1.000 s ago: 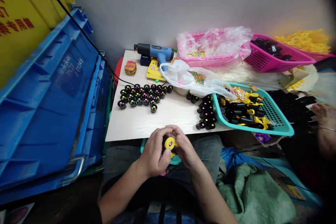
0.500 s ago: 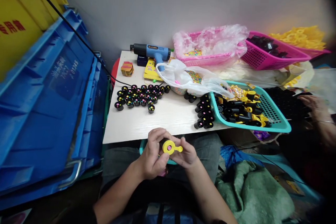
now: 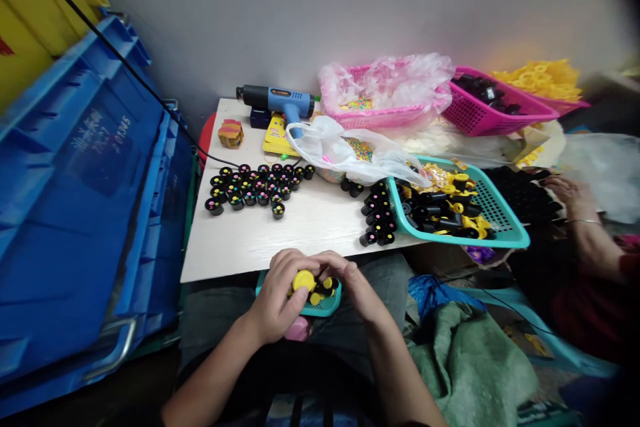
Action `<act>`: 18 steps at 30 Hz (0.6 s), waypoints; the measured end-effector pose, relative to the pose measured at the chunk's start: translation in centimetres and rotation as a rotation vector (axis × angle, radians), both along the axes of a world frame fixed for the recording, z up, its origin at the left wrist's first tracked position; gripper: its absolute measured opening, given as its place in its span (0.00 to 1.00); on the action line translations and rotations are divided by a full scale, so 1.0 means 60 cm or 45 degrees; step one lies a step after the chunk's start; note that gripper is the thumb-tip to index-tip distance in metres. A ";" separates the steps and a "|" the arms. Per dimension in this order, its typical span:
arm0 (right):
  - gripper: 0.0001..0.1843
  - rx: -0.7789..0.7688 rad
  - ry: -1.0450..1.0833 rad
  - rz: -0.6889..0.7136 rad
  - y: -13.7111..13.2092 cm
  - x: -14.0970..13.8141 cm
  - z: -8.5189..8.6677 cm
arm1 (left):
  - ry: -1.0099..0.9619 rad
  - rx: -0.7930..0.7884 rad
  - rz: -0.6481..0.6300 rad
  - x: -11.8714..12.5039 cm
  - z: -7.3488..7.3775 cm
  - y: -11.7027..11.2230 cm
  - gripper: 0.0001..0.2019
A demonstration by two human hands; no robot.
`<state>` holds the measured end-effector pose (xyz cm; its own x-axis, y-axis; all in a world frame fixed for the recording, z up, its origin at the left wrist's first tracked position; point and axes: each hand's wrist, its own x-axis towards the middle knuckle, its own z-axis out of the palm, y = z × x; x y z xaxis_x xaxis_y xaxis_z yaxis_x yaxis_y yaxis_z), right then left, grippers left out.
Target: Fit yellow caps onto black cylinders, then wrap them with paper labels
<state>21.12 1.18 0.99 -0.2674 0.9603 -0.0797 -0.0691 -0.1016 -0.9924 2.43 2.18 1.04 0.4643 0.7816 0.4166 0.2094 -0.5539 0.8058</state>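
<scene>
Over my lap, just below the front edge of the white table [image 3: 250, 240], my left hand [image 3: 277, 297] is closed round a small yellow cap [image 3: 303, 279]. My right hand [image 3: 357, 287] is curled beside it, fingertips touching the same piece. Under both hands lies a small teal tray [image 3: 327, 307] with a few yellow and black parts, and a pink thing peeks out below my left hand. On the table stand two clusters of black caps with coloured dots, one at the left [image 3: 255, 183] and one by the teal basket [image 3: 376, 213].
A teal basket [image 3: 505, 230] of black and yellow parts overhangs the table's right end. Behind it are a plastic bag of beads [image 3: 350, 153], a blue hot-air gun [image 3: 280, 100] and pink baskets [image 3: 480, 117]. Blue crates [image 3: 75, 200] lean at left. Another person's hand [image 3: 570, 190] works at right.
The yellow piece, held up with its dotted face toward me, has come down onto the small teal tray on my lap. My view has shifted to the right.
</scene>
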 end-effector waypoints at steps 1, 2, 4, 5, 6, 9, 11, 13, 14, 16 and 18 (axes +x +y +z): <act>0.33 0.057 -0.174 -0.105 0.005 0.032 0.011 | 0.002 -0.007 -0.013 -0.003 -0.004 -0.003 0.11; 0.27 0.110 -0.345 -0.261 0.013 0.070 0.022 | 0.015 -0.003 -0.018 -0.005 -0.013 -0.006 0.10; 0.20 0.200 -0.644 -0.644 0.041 0.156 0.043 | 0.096 0.015 -0.022 -0.009 -0.048 -0.012 0.11; 0.20 0.252 -0.777 -0.796 0.060 0.202 0.052 | 0.168 0.015 -0.027 -0.010 -0.072 -0.013 0.12; 0.20 0.270 -0.950 -0.923 0.083 0.248 0.059 | 0.271 -0.024 -0.025 -0.010 -0.098 -0.013 0.13; 0.20 -0.009 -1.559 -1.178 0.161 0.368 0.072 | 0.641 -0.281 0.028 -0.008 -0.163 -0.007 0.15; 0.19 -0.146 -1.673 -1.227 0.208 0.422 0.071 | 0.841 -0.455 0.103 -0.008 -0.178 -0.005 0.18; 0.20 -0.275 -1.719 -1.232 0.241 0.454 0.063 | 0.876 -0.561 0.103 -0.011 -0.163 -0.009 0.25; 0.22 -0.335 -1.742 -1.224 0.252 0.463 0.057 | 0.826 -0.607 0.040 -0.012 -0.147 -0.012 0.25; 0.24 -0.402 -1.774 -1.191 0.263 0.475 0.045 | 0.630 -0.676 -0.146 -0.015 -0.107 -0.014 0.18; 0.25 -0.347 -1.793 -1.135 0.262 0.483 0.035 | 0.432 -0.610 -0.151 -0.015 -0.071 -0.002 0.13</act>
<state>50.09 16.92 3.09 0.7297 0.6814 0.0566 0.6652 -0.6882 -0.2895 1.51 2.07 -3.19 0.6052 0.7806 -0.1564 0.4575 -0.1803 0.8707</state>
